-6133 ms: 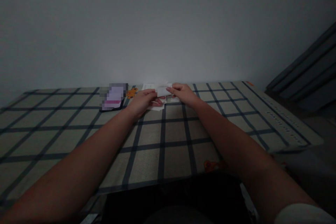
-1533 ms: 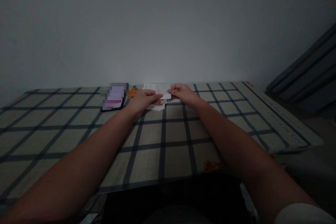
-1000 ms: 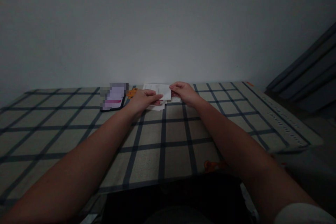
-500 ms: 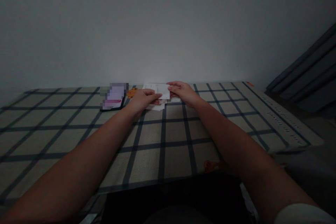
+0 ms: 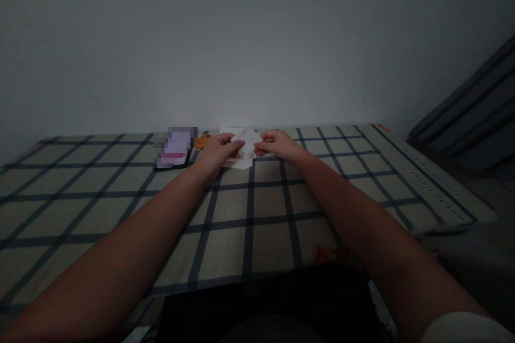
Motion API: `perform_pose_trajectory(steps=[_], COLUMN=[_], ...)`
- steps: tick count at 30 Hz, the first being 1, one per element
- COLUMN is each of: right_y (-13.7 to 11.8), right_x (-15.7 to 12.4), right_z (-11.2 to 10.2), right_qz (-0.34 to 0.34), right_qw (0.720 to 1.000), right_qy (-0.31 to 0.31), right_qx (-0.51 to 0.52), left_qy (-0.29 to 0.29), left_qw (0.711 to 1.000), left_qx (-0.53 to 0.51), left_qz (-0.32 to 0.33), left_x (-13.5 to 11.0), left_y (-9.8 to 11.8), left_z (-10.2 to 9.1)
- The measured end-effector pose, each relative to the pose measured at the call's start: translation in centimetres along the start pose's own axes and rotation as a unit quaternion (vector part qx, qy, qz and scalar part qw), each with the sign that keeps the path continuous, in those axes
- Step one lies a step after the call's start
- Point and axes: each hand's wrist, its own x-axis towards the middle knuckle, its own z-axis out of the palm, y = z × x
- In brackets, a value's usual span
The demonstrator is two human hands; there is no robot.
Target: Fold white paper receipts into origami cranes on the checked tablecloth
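Nearest the camera, a dark shape [image 5: 265, 305] fills the lower edge of my view, too dim to name, and a white sleeve [image 5: 462, 329] shows at the lower right corner. From there both bare forearms run out over the checked tablecloth [image 5: 249, 214], beige with dark lines, which has a small orange printed figure [image 5: 328, 252] close to its near edge.

Farther out, the left hand [image 5: 217, 153] and the right hand [image 5: 279, 144] meet over the far part of the cloth. Each is closed narrow, thumb against fingers, pinching one side of a small white paper [image 5: 248, 142]. It is held between them just above the cloth and turned at an angle. A few more white slips [image 5: 241, 163] lie flat on the cloth under it; I cannot tell how many.

I judge the step in hand to be working that paper between the two pinches, a fold or a turn, though the light is too poor to show a crease. Any further move on it calls for light, even pressure from both thumbs. It also calls for keeping the sheet clear of the slips beneath, so that none is dragged along.

Left of the left hand, near but apart, a phone [image 5: 174, 150] lies flat with its screen unreadable. Beyond it all are a plain grey wall [image 5: 257, 37] and, far right, dark slanted boards [image 5: 475, 112].
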Motion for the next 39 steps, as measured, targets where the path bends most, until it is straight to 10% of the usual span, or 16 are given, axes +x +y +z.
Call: perform_pose_trajectory(steps=[22, 39], right_y=[0.6, 0.0], right_x=[0.1, 0.2], right_z=[0.3, -0.7], right_qz=[-0.036, -0.055], right_qw=[0.996, 0.992], right_qy=[-0.034, 0.060], right_qx=[-0.070, -0.092], left_qy=[-0.057, 0.004], left_qw=[0.984, 0.979], left_qx=[0.156, 0.200], left_qz=[0.057, 0.035], left_x=[-0.7, -0.8], left_y=[0.6, 1.3], left_z=[0.2, 0.0])
